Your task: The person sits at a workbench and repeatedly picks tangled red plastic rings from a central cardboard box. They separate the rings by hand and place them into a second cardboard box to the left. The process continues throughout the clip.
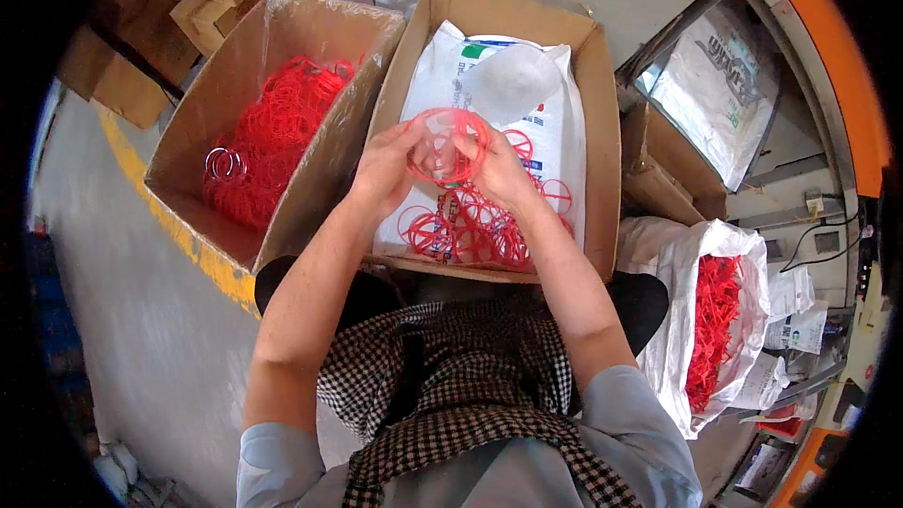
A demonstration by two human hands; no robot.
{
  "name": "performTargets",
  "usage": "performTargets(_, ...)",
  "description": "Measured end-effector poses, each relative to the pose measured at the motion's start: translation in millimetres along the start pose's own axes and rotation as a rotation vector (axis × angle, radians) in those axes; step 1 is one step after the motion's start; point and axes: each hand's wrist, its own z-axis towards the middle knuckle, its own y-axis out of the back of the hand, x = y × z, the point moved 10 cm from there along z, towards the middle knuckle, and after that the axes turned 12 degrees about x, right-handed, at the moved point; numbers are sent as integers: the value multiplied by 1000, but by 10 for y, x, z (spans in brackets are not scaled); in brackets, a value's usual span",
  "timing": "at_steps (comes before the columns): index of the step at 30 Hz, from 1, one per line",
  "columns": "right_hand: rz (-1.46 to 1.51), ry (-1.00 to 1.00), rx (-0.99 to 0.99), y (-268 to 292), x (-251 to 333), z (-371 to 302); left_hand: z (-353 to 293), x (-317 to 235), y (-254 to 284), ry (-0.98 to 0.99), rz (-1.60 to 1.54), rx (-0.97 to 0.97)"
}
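Both my hands hold a red plastic ring (442, 114) above an open cardboard box. My left hand (388, 164) grips its left side, with the fingers closed on it. My right hand (498, 171) pinches the right side, its thumb near the inside of the ring. Whether it is one ring or a few stacked together, I cannot tell. Just beneath, a white printed sack (428, 85) lies in the box. Several red rings with cross-bars (461, 230) are scattered over the sack's near part, partly hidden by my hands.
The cardboard box (604, 146) stands before my knees. On its left, another carton (310, 28) holds a heap of red rings (282, 113). At my right, a white sack (748, 320) contains red plastic scraps (712, 329). Machinery with an orange edge (828, 28) borders the right.
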Motion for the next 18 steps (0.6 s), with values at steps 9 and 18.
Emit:
performTargets(9,-1652,-353,189,468,-373,-46,-408,-1142,-233,-595,1385,-353)
performTargets(18,-1534,-495,496,227,-2391,179,-61,-580,-20,-156,-132,109)
